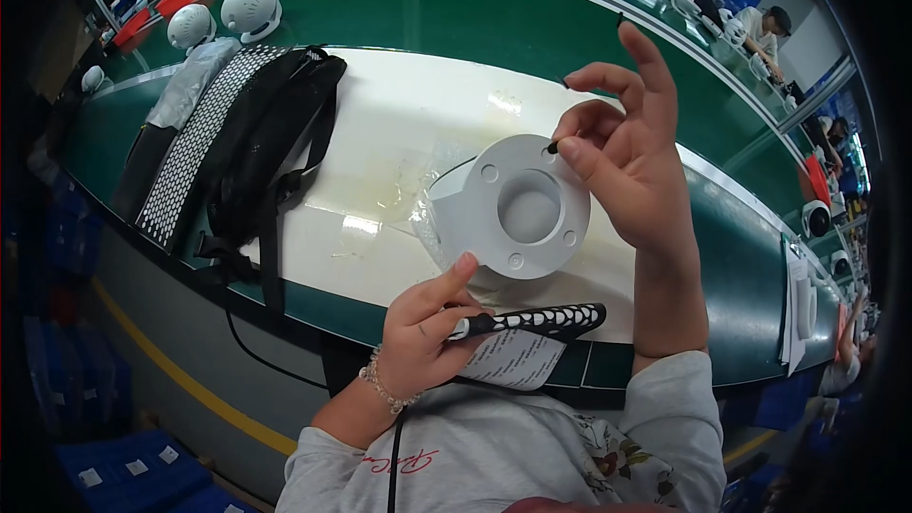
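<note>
A white plastic round base [458,218] with a wide central hollow and several small round recesses faces up before me. My right hand [632,147] pinches a small black pad [552,147] between thumb and finger, right at the recess on the base's upper right. Small dark pieces also show on the tips of two raised fingers of that hand. My left hand [427,332] is closed on a folded sheet of black pads [546,319] with white round gaps and a pale printed backing. Its thumb tip rests against the base's lower left edge.
The base sits on a white worktop [380,114] with clear plastic film [425,218] beside it. A black bag [271,142] and a perforated strip lie left. Two white round-headed devices [251,9] stand on the green conveyor [427,9] behind. Other people work farther off.
</note>
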`<state>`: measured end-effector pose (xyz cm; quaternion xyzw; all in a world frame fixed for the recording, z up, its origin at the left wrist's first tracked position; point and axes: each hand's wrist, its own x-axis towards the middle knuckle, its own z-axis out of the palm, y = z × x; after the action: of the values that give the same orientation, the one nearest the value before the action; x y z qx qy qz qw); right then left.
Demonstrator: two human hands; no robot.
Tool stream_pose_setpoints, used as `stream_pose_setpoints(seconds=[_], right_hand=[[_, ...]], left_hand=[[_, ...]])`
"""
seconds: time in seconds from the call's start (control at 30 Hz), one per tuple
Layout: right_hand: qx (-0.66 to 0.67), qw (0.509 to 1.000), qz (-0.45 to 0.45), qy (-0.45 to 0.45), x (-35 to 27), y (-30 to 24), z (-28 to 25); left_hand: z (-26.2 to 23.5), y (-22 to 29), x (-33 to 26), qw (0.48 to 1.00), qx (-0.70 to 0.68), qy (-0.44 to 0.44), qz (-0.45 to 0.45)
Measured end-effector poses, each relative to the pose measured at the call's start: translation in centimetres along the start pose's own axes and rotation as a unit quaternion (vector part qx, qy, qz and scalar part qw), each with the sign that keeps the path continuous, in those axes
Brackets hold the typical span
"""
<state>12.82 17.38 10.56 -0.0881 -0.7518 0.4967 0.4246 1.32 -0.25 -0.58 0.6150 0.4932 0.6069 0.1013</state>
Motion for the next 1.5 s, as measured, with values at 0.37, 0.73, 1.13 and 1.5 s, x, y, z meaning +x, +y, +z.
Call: stream_pose_setpoints(seconds=[0.37,0.73,1.13,1.5], right_hand=[[-0.007,0.997,0.061,-0.039,-0.2,0.1,-0.5],[-0.405,0.884,-0.181,-0.144,-1.9,-1.6,0.0],[-0.129,0.987,0.016,-0.093,-1.0,-0.4,2.6],[-0.165,0.978,-0.016,-0.126,-1.8,0.1,2.5]], left_hand=[[-0.3,-0.1,-0.1,0.999,0.022,-0.020,-0.014],[-0.2,-0.2,-0.2,0.999,0.034,-0.018,-0.016],[-0.1,-0.2,-0.1,0.999,0.038,-0.017,0.000],[-0.1,-0.1,0.2,0.999,0.043,-0.009,0.007]])
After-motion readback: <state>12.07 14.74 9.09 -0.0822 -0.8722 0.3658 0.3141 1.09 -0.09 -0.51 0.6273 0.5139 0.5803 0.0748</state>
